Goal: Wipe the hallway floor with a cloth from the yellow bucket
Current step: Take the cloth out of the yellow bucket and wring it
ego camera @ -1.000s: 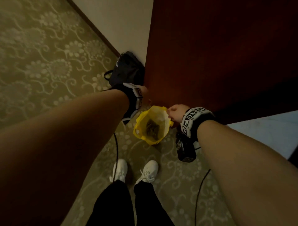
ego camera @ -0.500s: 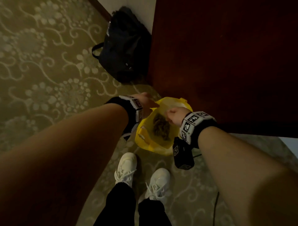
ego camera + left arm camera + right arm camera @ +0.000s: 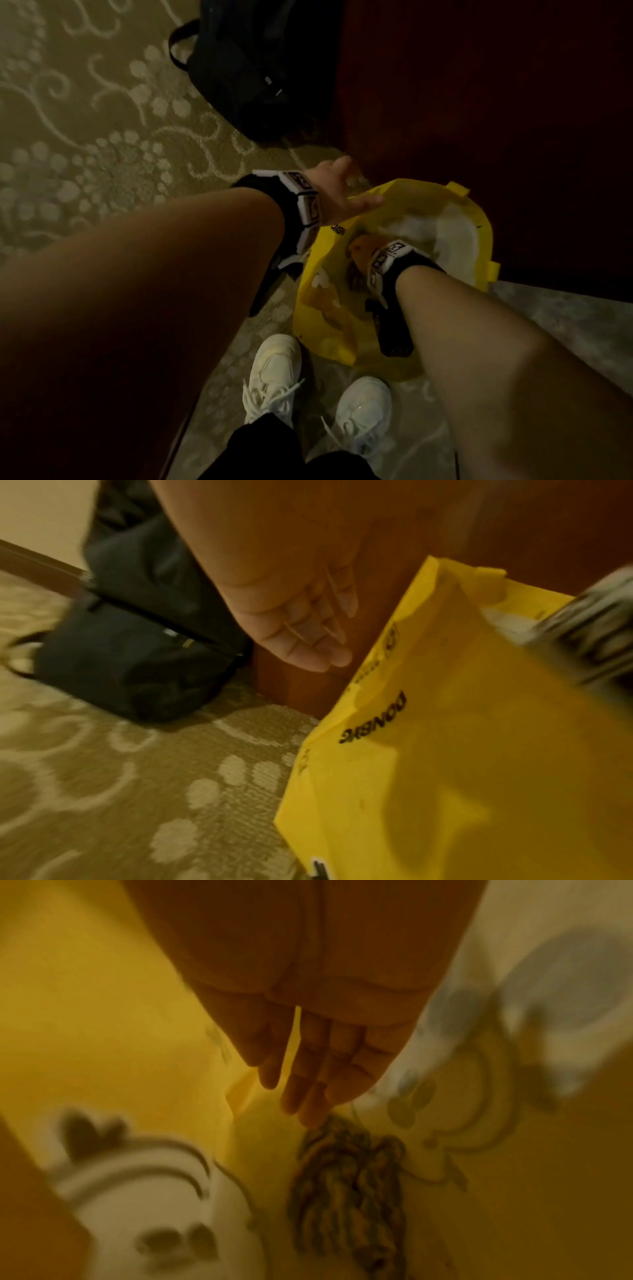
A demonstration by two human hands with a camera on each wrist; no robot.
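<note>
The yellow bucket stands on the carpet against a dark red door, with white patterns on its inside wall. A crumpled brownish cloth lies at its bottom. My left hand is at the far left rim, thumb lying along the edge; in the left wrist view its fingers are straight beside the yellow wall. My right hand is down inside the bucket. Its straight fingers point at the cloth, tips at its top edge; nothing is gripped.
A black bag sits on the patterned carpet left of the dark red door. My white shoes stand just in front of the bucket. A baseboard runs along the wall behind the bag.
My right hand has gone from the bucket's rim down inside it toward the cloth. The left hand stays at the rim. The head has come lower and closer.
</note>
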